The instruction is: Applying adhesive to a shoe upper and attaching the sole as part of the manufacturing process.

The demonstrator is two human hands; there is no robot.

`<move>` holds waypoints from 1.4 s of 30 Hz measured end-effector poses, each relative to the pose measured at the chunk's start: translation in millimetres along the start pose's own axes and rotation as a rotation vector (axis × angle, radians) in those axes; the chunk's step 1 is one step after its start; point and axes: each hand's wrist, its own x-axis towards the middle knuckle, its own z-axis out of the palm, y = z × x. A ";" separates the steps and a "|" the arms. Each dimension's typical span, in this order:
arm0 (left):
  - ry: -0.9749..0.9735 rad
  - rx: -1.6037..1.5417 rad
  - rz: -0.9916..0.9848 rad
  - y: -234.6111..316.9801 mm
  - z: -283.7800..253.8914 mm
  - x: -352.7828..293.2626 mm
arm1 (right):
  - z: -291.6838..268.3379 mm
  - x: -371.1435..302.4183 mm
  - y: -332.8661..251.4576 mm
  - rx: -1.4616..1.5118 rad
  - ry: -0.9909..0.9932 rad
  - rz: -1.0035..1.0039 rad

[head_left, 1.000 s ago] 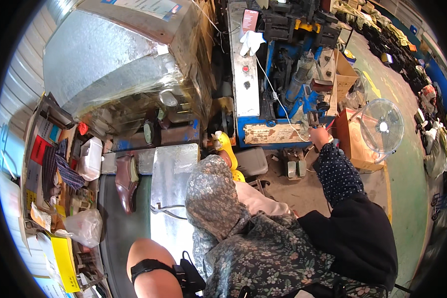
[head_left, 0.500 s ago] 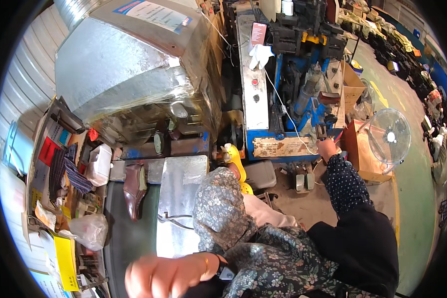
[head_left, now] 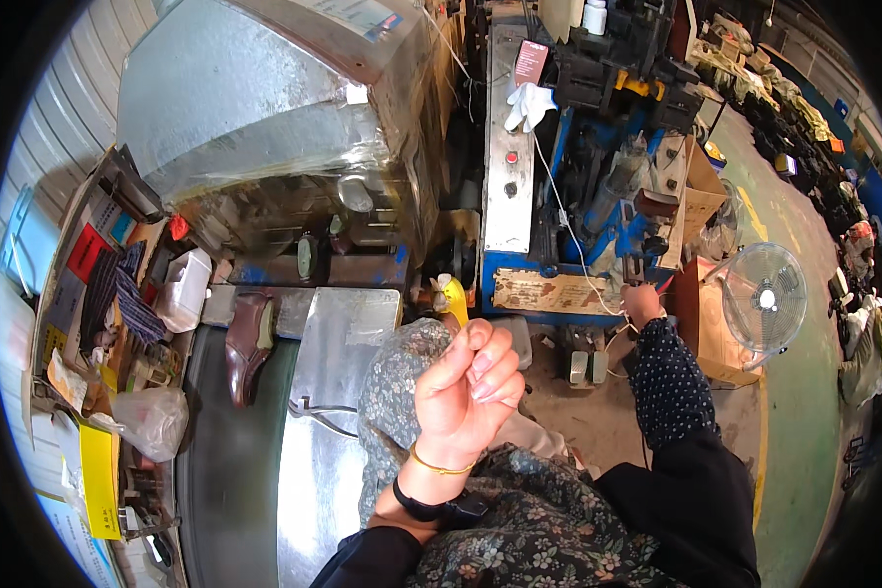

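My left hand (head_left: 468, 387) is raised in front of my body, palm turned up. Its fingers curl in towards the thumb, and I see nothing held in them. My right hand (head_left: 642, 304) reaches to the front of a blue and black machine (head_left: 603, 211), closed at a metal part (head_left: 634, 267) there; what its fingers grip is hidden. A reddish-brown shoe (head_left: 680, 204) sits on the machine above this hand. Off to the left, a brown leather shoe (head_left: 249, 348) lies on a dark belt (head_left: 230, 461). Beside it, a dark-handled tool (head_left: 323, 416) rests on a shiny metal plate (head_left: 348, 328).
A large metal hood (head_left: 250, 88) stands at the far left. Cluttered shelving (head_left: 78, 338) with cloths and a plastic bag (head_left: 152, 423) lines the left side. On the right are a wire fan (head_left: 764, 299) and a cardboard box (head_left: 706, 333). A white glove (head_left: 530, 106) lies on the machine's panel.
My left hand has moved from the lower left up and right, in front of my body, and turned palm up. My right hand stays at the machine. The view has shifted slightly.
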 end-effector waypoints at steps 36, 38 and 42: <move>0.214 0.218 0.120 -16.6 -9.4 -5.7 | 3.1 7.8 11.1 -0.117 -0.082 -0.135; 0.221 0.235 0.130 -17.1 -6.2 -6.3 | 3.3 5.9 8.7 -0.124 -0.105 -0.131; 0.212 0.216 0.134 -19.0 -6.3 -6.9 | -2.9 -0.9 -2.4 -0.008 -0.096 -0.053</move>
